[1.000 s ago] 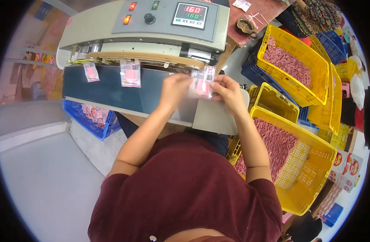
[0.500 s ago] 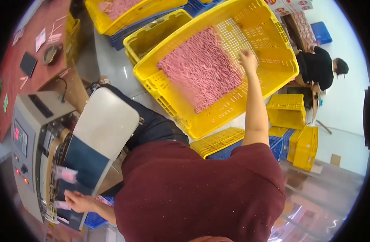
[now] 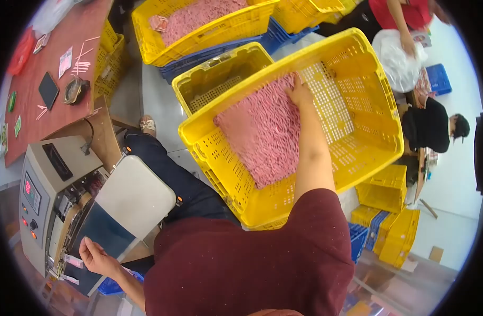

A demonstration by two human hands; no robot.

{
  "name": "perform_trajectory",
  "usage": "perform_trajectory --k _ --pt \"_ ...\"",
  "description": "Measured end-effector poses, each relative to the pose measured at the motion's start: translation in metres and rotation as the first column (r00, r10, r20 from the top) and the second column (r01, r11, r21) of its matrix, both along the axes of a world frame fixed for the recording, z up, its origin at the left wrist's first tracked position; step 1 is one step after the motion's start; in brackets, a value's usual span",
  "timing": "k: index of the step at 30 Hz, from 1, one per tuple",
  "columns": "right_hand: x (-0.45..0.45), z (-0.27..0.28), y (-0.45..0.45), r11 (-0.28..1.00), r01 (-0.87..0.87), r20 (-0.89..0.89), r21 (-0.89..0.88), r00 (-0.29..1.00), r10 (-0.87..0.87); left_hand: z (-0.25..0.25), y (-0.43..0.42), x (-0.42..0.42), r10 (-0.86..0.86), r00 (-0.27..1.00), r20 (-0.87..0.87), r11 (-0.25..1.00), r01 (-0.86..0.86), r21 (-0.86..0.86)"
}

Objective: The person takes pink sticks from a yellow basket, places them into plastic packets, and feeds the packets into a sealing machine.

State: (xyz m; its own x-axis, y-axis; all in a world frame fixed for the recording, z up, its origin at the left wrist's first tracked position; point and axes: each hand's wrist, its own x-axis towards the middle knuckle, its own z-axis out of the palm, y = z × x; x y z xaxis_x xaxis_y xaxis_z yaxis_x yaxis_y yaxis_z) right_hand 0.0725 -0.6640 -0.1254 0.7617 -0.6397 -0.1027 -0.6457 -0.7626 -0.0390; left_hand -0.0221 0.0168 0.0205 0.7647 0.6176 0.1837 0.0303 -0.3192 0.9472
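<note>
In the head view, my left hand [image 3: 98,259] hovers beside the belt of a grey sealing machine [image 3: 41,184], fingers slightly apart and nothing visible in them. A small pink-and-white packet [image 3: 72,260] lies by its fingertips at the machine's edge. My right hand [image 3: 301,95] reaches into a large yellow crate [image 3: 376,105]. Its fingers are spread against the upper right edge of a dense pile of thin pink pieces [image 3: 265,131]. Whether a piece is between those fingers is too small to tell.
Behind stand another yellow crate of pink pieces [image 3: 207,21] and a smaller yellow crate [image 3: 215,73]. A red table [image 3: 38,124] at the left bears a phone [image 3: 48,90]. A pale stool [image 3: 138,187] adjoins the machine. Two people work at the right, one handling a white plastic bag [image 3: 397,60].
My right hand has moved from the crate's bare perforated floor onto the edge of the pink pile. A blurred packet on the machine belt is gone from view. A person with a bag has come into view.
</note>
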Motion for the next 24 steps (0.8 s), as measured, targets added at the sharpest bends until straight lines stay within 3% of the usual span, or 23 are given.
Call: perform_trajectory --k 3,5,11,13,14,21,24 --pt "-0.001 -0.016 -0.027 0.994 -0.077 -0.034 -0.078 0.997 0.075 0.000 -0.001 0.000 0.032 0.998 -0.044 0.999 -0.031 0.032" --pt "-0.005 -0.004 -0.050 0.978 -0.138 0.060 0.154 0.990 0.130 0.002 -0.007 0.003 0.055 0.994 -0.094 0.997 -0.050 0.053" --pt "-0.006 0.008 -0.032 0.992 -0.076 0.118 -0.099 0.989 0.088 -0.004 -0.008 0.011 0.051 0.989 -0.138 0.995 -0.038 0.093" --pt "-0.001 -0.004 -0.018 0.958 -0.025 0.129 -0.285 0.990 0.064 -0.006 -0.012 0.013 0.028 0.988 -0.149 0.995 -0.013 0.101" --pt "-0.002 -0.015 -0.021 0.926 -0.093 0.128 -0.366 0.981 0.149 -0.006 -0.013 0.013 0.002 0.987 -0.160 0.994 0.015 0.108" --pt "-0.013 0.023 -0.053 0.850 -0.387 0.130 -0.357 0.881 0.455 -0.010 -0.006 0.001 0.025 0.992 -0.120 0.964 0.008 0.265" --pt "-0.023 0.068 -0.038 0.822 -0.445 0.160 -0.355 0.837 0.523 -0.007 -0.006 -0.003 0.034 0.992 -0.122 0.962 0.000 0.272"
